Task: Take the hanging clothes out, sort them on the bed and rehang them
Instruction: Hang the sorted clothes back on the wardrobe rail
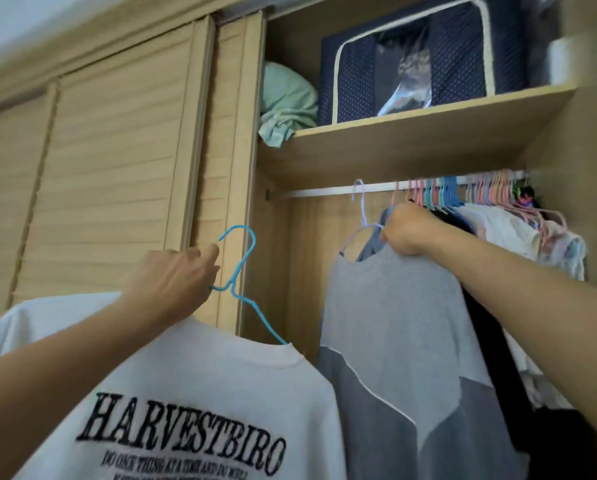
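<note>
My left hand (pixel 172 282) grips the blue hanger (pixel 241 271) carrying the white sweatshirt (pixel 200 393); my right hand (pixel 408 230) clutches the grey top (pixel 394 323) at its collar, below the rail (pixel 324 192).

The white shirt (pixel 200 393) gets cut off at the bottom edge. Small print under the logo's too blurry to read, and the hangers (pixel 463 192) smear together.

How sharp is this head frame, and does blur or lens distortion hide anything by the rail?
Head view: soft daylight, no harsh glare; motion blur smears the hangers on the rail and the storage bag above; wide-angle bending curves the wardrobe door; the white sweatshirt print reads clearly; right hand on the grey shirt is slightly soft.
</note>
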A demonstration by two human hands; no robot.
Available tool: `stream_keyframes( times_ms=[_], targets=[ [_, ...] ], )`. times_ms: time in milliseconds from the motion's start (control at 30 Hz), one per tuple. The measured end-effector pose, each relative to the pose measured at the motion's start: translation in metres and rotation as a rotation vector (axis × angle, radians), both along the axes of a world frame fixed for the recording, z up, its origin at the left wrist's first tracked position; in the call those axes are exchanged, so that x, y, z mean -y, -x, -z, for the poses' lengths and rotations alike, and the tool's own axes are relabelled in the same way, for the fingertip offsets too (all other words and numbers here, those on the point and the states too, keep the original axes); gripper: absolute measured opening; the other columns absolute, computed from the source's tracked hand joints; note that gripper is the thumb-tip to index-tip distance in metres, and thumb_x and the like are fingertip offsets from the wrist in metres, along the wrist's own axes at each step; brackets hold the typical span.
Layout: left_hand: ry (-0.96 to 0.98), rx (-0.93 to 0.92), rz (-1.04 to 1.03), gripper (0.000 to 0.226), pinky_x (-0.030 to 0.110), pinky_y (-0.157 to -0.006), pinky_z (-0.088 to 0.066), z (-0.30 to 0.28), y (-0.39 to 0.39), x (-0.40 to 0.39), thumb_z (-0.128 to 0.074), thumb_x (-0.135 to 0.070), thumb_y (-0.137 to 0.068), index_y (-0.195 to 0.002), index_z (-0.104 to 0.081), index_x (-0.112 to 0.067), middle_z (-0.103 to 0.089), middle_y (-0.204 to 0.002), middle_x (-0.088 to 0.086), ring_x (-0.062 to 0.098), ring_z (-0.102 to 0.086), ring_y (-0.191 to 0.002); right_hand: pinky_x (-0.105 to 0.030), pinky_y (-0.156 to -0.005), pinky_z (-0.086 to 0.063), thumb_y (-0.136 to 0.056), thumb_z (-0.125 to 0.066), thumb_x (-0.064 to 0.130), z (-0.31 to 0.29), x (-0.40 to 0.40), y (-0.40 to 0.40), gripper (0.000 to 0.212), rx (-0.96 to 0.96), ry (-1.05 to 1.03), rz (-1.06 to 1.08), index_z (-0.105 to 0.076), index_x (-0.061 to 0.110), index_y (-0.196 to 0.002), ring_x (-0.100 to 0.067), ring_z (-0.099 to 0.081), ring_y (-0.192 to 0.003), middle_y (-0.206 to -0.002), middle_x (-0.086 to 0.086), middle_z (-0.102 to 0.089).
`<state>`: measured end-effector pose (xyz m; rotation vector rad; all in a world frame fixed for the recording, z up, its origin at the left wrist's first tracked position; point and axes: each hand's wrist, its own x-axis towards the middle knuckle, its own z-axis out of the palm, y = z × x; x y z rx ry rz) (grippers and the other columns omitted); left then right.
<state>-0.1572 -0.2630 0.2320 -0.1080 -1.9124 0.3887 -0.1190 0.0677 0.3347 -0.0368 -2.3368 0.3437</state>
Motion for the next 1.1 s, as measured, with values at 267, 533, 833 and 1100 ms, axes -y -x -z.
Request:
stream_keyframes(
  times_ms=[267,533,833,1100],
  targets=[
    [-0.235,-0.110,0.583,0.057,0.041,-0.065,-0.051,-0.006,0.086,0.004,-0.034,-0.061,-0.098,-0.135,-0.050,-0.020,-0.061,-0.116,0.001,0.030,-0.065,-0.099,-0.032,-0.068,-0.049,-0.093,-0.063,0.024,-0.013,0.056,0.046,0.021,-0.096,-0.117,-0.086,-0.077,0.015,-0.081,-0.017,-0.063,-0.077,-0.080,-0.005,-0.073],
    [-0.299,-0.062,1.070,0.047,0.045,-0.095,-0.048,-0.017,0.134,-0.050,-0.037,-0.041,-0.106,-0.145,-0.044,-0.015,-0.054,-0.140,0.010,0.033,-0.054,-0.122,-0.012,-0.052,-0.035,-0.097,-0.062,0.028,0.046,0.102,-0.004,0.018,0.006,-0.141,-0.219,-0.076,0.021,-0.088,0.003,-0.045,-0.051,-0.056,0.015,-0.055],
    [0.203,0.032,1.232,0.029,0.033,-0.053,-0.041,-0.024,0.168,-0.083,-0.037,-0.044,-0.097,-0.106,-0.054,-0.023,-0.072,-0.088,0.011,0.042,-0.065,-0.073,-0.014,-0.052,-0.034,-0.095,-0.066,0.031,0.047,0.079,-0.038,0.016,0.049,-0.082,0.028,-0.076,0.020,-0.089,0.001,-0.043,-0.052,-0.060,0.010,-0.055],
    [-0.079,-0.002,0.965,0.019,0.042,-0.056,-0.044,-0.033,0.190,-0.098,-0.048,-0.019,-0.096,-0.107,-0.062,-0.011,-0.070,-0.081,0.021,0.048,-0.066,-0.070,-0.037,-0.079,-0.048,-0.100,-0.053,0.038,0.045,0.092,-0.053,0.030,0.186,-0.223,0.287,-0.066,0.014,-0.089,-0.021,-0.062,-0.086,-0.086,-0.004,-0.067]
  ],
)
